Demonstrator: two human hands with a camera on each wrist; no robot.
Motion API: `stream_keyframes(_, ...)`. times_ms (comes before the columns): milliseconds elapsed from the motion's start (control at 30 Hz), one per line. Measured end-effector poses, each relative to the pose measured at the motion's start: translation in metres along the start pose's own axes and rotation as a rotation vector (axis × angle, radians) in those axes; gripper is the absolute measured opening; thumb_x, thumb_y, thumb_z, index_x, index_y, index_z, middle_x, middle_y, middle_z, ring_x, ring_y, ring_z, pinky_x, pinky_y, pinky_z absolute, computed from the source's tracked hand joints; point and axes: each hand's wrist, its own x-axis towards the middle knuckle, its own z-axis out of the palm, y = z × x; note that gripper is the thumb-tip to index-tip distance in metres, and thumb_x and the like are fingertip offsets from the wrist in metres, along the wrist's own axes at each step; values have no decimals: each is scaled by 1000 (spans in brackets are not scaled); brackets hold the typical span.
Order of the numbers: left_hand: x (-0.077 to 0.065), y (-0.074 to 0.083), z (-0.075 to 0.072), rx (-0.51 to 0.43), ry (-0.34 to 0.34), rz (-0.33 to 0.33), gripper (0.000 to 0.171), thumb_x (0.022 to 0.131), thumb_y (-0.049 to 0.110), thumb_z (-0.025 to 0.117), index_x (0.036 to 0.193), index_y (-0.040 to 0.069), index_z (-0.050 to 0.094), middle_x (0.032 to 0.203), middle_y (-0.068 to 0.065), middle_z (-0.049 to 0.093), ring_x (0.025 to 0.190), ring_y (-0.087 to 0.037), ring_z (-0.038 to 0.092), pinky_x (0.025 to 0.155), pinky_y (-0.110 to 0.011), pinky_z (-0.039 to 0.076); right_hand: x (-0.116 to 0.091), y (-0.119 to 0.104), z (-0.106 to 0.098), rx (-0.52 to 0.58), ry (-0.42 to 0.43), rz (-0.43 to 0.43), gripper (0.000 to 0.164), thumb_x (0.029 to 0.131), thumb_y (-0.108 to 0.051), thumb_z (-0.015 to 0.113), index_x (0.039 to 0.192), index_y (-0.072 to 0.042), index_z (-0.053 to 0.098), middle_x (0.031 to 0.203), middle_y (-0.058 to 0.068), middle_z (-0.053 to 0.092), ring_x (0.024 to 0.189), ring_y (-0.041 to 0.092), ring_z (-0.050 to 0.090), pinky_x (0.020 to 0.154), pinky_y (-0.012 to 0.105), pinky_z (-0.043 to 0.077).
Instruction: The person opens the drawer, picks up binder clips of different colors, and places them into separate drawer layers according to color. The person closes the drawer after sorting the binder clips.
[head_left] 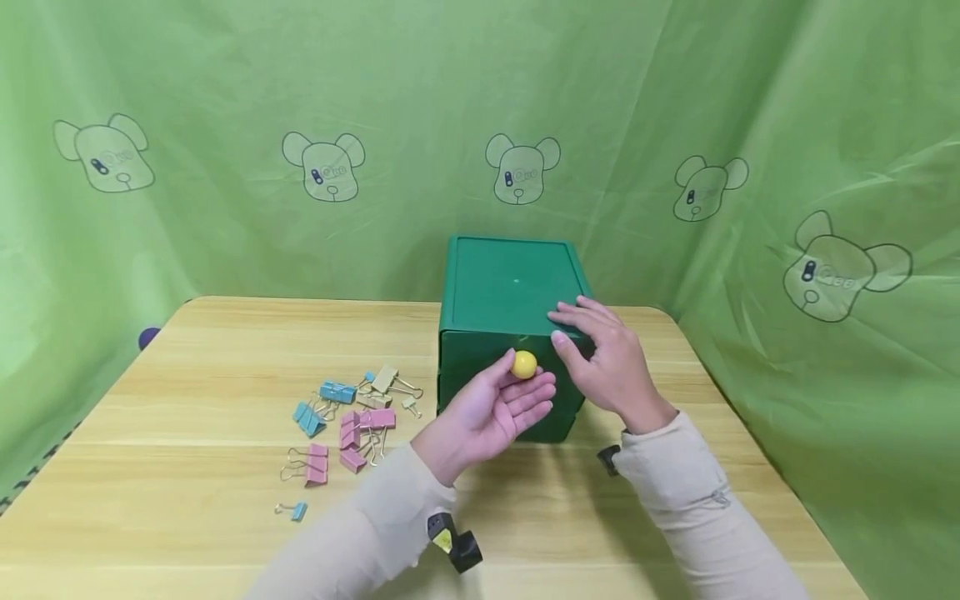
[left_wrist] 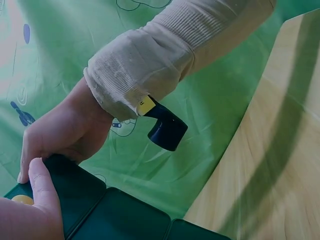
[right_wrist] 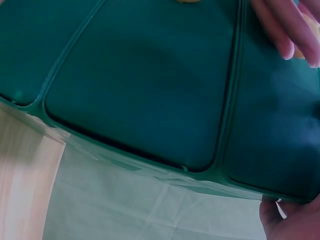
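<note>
A dark green drawer box (head_left: 510, 279) stands on the table, its front facing me. My left hand (head_left: 495, 412) is at the top drawer front, palm up. It pinches a round yellow knob (head_left: 525, 364) between thumb and index finger, the other fingers loosely bent below. In the left wrist view the knob (left_wrist: 22, 199) shows partly behind the thumb. My right hand (head_left: 611, 362) rests on the box's top right front corner, fingers stretched over the lid and thumb at the front edge. A second yellow knob (right_wrist: 189, 1) shows on the middle drawer (right_wrist: 140, 80).
Left of the box, binder clips lie scattered on the wooden table (head_left: 187, 433): several pink clips (head_left: 317, 464), several blue clips (head_left: 337, 392) and a few beige clips (head_left: 385, 379). Green curtains (head_left: 420, 100) with bear drawings hang behind and at both sides.
</note>
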Motion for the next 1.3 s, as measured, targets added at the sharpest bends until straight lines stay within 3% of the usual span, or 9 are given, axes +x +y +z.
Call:
stream_keyframes(267, -2, 0, 0, -7, 0, -11, 35, 91, 36, 52, 104, 4, 57, 92, -8, 66, 84, -16, 64, 84, -30, 48, 4, -3, -7, -35, -104, 21, 34, 92, -28, 49, 115, -7, 62, 124, 11, 55, 124, 31, 39, 101, 50, 27)
stream_keyframes(600, -10, -3, -2, 27, -18, -32, 39, 88, 41, 56, 102, 5, 58, 87, -5, 65, 81, -14, 65, 83, -30, 49, 11, -1, -20, 17, -200, 7, 32, 96, -19, 39, 115, -5, 61, 124, 13, 54, 123, 34, 39, 101, 51, 27)
stream_keyframes(900, -21, -9, -2, 108, -20, -40, 46, 87, 47, 54, 107, 6, 57, 86, -1, 65, 79, -14, 64, 75, -28, 52, 11, 5, -29, 168, -280, 74, 32, 97, -19, 40, 118, -5, 59, 129, 11, 51, 127, 33, 32, 101, 55, 21)
stream_keyframes(1300, -38, -20, -3, 140, -29, -37, 51, 86, 49, 53, 113, 5, 55, 84, 0, 64, 73, -12, 64, 69, -27, 52, 13, 13, -36, 353, -400, 153, 30, 94, -9, 46, 122, -5, 56, 136, 7, 43, 132, 26, 23, 104, 54, 18)
